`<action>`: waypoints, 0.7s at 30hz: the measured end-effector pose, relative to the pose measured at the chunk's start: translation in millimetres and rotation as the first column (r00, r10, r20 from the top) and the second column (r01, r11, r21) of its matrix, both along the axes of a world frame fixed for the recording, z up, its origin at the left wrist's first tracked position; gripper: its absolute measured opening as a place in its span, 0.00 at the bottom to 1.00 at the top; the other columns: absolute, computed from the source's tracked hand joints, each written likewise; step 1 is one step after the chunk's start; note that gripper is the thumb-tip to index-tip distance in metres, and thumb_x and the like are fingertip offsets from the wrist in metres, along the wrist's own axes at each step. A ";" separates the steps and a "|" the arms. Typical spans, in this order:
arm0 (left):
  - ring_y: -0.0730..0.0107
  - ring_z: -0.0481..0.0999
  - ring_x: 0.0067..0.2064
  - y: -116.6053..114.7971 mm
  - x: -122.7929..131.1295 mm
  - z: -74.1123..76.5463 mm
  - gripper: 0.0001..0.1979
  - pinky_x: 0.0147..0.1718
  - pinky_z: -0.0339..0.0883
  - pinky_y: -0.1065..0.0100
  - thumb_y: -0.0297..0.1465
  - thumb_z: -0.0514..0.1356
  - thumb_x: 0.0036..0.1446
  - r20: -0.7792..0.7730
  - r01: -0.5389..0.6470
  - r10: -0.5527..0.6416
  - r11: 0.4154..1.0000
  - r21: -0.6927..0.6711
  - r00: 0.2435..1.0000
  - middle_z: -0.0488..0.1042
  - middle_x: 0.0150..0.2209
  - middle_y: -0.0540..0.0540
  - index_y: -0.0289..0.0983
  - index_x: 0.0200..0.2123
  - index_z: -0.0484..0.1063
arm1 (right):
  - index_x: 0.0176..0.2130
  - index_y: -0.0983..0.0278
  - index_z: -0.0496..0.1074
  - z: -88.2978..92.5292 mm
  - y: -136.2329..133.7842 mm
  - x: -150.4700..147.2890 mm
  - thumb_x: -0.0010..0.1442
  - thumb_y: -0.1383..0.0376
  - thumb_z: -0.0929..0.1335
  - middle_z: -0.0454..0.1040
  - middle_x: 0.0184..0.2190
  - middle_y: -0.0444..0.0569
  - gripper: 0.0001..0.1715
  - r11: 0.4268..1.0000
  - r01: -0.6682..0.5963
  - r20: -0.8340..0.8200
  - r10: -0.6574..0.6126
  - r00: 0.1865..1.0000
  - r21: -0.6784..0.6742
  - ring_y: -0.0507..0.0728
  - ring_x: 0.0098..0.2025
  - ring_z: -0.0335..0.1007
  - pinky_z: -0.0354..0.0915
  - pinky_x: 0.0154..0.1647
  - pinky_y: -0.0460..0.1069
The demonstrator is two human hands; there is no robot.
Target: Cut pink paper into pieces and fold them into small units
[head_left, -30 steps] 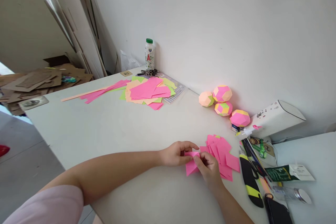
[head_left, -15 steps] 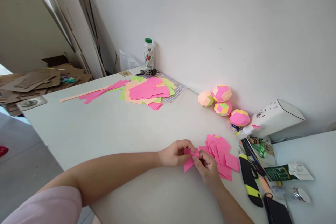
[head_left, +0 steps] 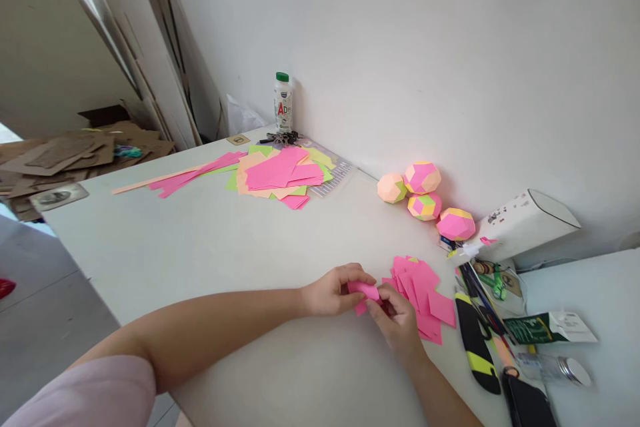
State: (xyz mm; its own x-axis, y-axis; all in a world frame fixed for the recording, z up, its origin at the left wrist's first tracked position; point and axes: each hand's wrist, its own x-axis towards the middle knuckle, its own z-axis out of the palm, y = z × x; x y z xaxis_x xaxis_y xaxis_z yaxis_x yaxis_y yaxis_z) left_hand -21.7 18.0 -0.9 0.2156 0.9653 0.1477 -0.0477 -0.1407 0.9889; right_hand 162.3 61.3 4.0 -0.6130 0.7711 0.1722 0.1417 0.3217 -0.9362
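Note:
Between my two hands is a small folded piece of pink paper (head_left: 364, 290). My left hand (head_left: 336, 289) pinches its left end between thumb and fingers. From the other side, my right hand (head_left: 396, 320) grips the right end, its thumb pressed near the lower edge. Part of the paper is hidden behind the fingers. Just past my right hand lies a loose pile of pink paper pieces (head_left: 419, 293). Farther back, a heap of pink, peach and green paper (head_left: 283, 173) rests on the white table (head_left: 210, 247).
Several faceted paper balls (head_left: 423, 177) sit by the wall. At the right are a black and yellow cutter (head_left: 477, 347), a clear jar (head_left: 553, 370) and a white box (head_left: 530, 223). A white bottle (head_left: 283, 107) stands at the back beside keys (head_left: 283, 139).
The pink paper has been folded over; its lower flap, which hung down between my hands, now shows much less. Both hands stay in nearly the same place.

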 end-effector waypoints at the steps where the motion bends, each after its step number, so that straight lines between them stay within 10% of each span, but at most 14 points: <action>1: 0.75 0.68 0.31 -0.1 0.0 0.7 0.13 0.30 0.65 0.69 0.32 0.60 0.55 -0.024 -0.012 0.012 1.000 -0.006 1.000 0.64 0.37 0.47 0.36 0.44 0.72 | 0.28 0.62 0.68 0.2 -0.1 0.1 0.59 0.61 0.67 0.62 0.24 0.42 0.09 1.000 0.016 -0.002 -0.016 1.000 0.007 0.52 0.26 0.55 0.55 0.25 0.46; 21: 0.78 0.60 0.25 -1.9 0.4 11.0 0.12 0.24 0.56 0.74 0.34 0.55 0.58 -0.212 -0.041 0.039 0.999 -0.006 0.976 0.63 0.26 0.52 0.33 0.33 0.75 | 0.35 0.62 0.73 -4.9 1.0 0.4 0.57 0.58 0.70 0.73 0.27 0.46 0.10 0.985 0.148 -0.076 -0.155 0.985 -0.089 0.54 0.28 0.69 0.67 0.29 0.47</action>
State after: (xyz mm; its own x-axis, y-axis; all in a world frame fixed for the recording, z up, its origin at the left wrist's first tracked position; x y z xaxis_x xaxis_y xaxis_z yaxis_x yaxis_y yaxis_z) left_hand -21.2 16.1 10.1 0.2020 0.9750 0.0928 0.1688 -0.1280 0.9773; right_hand 162.7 62.3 -0.9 -0.4742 0.8677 0.1490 0.1043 0.2234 -0.9691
